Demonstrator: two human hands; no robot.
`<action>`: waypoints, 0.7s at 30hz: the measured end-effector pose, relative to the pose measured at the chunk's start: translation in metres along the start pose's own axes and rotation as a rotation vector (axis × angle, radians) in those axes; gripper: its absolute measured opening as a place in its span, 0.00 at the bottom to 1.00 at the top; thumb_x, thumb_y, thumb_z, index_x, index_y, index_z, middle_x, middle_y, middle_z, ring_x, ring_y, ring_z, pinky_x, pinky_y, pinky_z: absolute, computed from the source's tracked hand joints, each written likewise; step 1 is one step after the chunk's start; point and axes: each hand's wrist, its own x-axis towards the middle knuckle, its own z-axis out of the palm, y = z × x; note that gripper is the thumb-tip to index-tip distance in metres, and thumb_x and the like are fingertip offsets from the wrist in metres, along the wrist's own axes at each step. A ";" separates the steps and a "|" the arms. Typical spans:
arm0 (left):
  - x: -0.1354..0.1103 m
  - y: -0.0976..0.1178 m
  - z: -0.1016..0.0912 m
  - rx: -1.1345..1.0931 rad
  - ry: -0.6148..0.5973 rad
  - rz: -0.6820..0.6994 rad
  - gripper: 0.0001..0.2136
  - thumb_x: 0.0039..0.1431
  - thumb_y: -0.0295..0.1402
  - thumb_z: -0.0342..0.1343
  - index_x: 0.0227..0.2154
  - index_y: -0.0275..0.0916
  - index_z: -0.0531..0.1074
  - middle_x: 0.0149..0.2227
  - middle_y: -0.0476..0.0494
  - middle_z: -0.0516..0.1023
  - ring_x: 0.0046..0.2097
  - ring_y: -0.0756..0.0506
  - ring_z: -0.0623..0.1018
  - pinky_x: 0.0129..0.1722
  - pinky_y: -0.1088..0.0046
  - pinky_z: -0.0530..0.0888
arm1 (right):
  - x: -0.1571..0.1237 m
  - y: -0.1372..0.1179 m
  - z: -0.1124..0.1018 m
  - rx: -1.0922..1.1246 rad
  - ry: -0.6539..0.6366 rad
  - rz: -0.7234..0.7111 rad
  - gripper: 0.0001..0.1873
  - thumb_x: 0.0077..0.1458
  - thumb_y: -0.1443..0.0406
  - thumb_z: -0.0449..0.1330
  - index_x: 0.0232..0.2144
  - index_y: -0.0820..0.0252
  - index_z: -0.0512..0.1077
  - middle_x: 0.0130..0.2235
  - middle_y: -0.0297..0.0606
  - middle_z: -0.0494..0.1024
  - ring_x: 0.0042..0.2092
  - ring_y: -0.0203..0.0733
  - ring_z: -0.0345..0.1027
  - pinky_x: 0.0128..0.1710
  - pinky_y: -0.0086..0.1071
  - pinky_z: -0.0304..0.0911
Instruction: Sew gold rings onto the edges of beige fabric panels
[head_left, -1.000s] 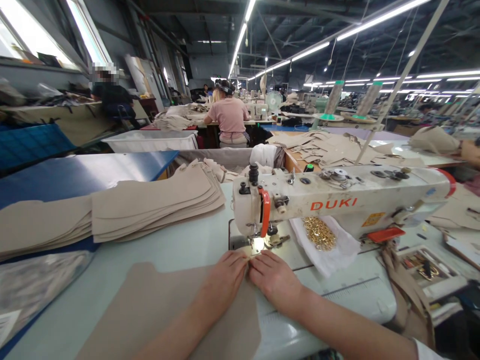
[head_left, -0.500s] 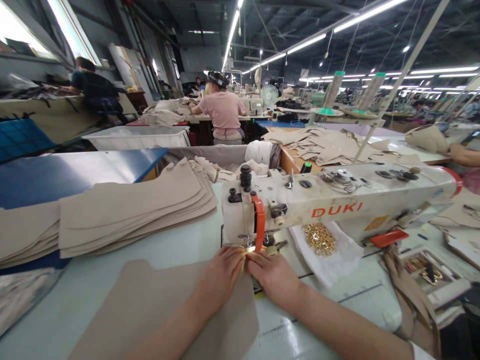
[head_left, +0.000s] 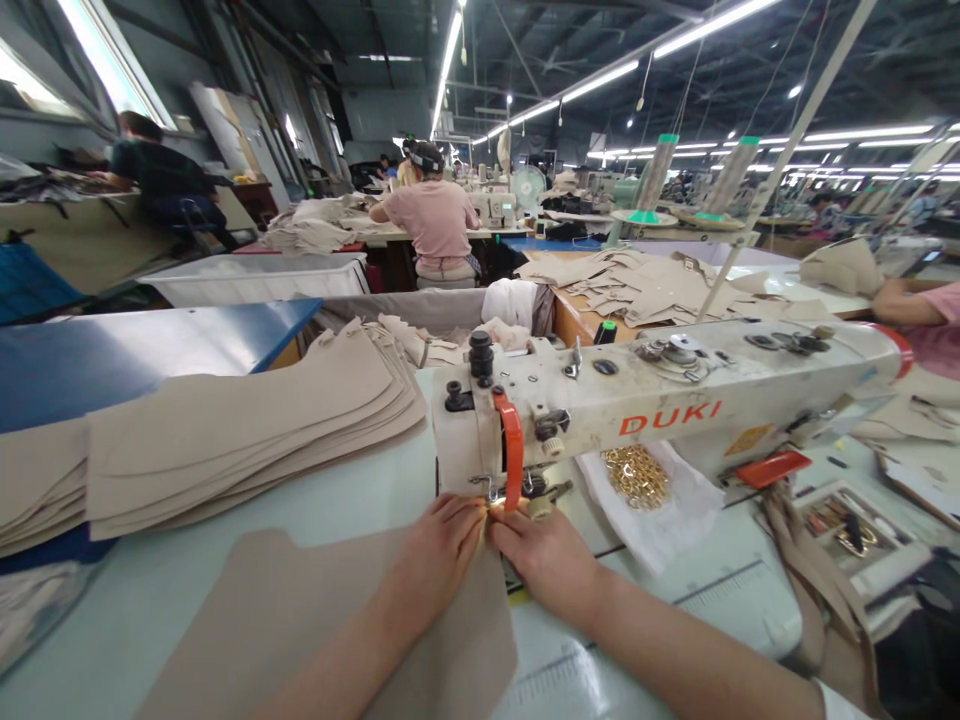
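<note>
A flat beige fabric panel (head_left: 315, 610) lies on the pale machine bed, its upper right part under the head of a white sewing machine (head_left: 585, 400). My left hand (head_left: 439, 545) is on that panel, fingers pressed together and fingertips at the lit needle area. My right hand (head_left: 547, 560) meets it from the other side, fingers bent and closed just below the orange guard (head_left: 513, 450). Whatever the right fingertips pinch is too small and hidden to make out. The two hands' fingertips almost touch.
Stacked beige panels (head_left: 255, 430) lie at the left. Gold metal pieces (head_left: 636, 476) rest on a white cloth (head_left: 686, 510) under the machine arm. A parts tray (head_left: 862, 540) and fabric straps (head_left: 817, 590) are at the right. Other people sit at tables beyond.
The camera view has shifted slightly, so the background sits further left. Both hands stay at the needle area, and the panel shows hardly any movement.
</note>
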 end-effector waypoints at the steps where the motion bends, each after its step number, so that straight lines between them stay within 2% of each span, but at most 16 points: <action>1: 0.000 0.000 0.000 0.001 -0.004 0.001 0.14 0.65 0.27 0.42 0.35 0.40 0.73 0.36 0.45 0.80 0.40 0.44 0.78 0.43 0.65 0.77 | 0.000 0.000 0.000 -0.003 0.003 0.000 0.06 0.60 0.72 0.54 0.31 0.62 0.70 0.35 0.40 0.77 0.36 0.43 0.68 0.36 0.36 0.62; 9: -0.003 -0.006 0.005 0.007 0.046 0.037 0.13 0.65 0.27 0.43 0.36 0.38 0.74 0.36 0.42 0.81 0.39 0.44 0.78 0.42 0.64 0.77 | -0.001 -0.002 0.001 -0.029 0.076 0.005 0.03 0.57 0.71 0.58 0.30 0.62 0.69 0.32 0.37 0.76 0.34 0.42 0.67 0.38 0.35 0.62; 14: -0.004 -0.007 0.005 0.014 0.044 0.023 0.13 0.65 0.26 0.43 0.36 0.39 0.75 0.36 0.43 0.80 0.39 0.45 0.78 0.42 0.65 0.77 | -0.002 -0.003 0.003 -0.022 0.105 0.015 0.02 0.56 0.71 0.60 0.30 0.63 0.70 0.37 0.39 0.78 0.35 0.42 0.68 0.39 0.35 0.62; 21: -0.011 -0.004 0.005 0.100 0.039 0.073 0.14 0.66 0.26 0.42 0.40 0.39 0.74 0.39 0.43 0.80 0.44 0.45 0.77 0.48 0.65 0.76 | -0.006 -0.005 -0.001 0.033 0.049 -0.034 0.05 0.54 0.69 0.63 0.35 0.63 0.71 0.38 0.36 0.79 0.41 0.41 0.70 0.41 0.33 0.64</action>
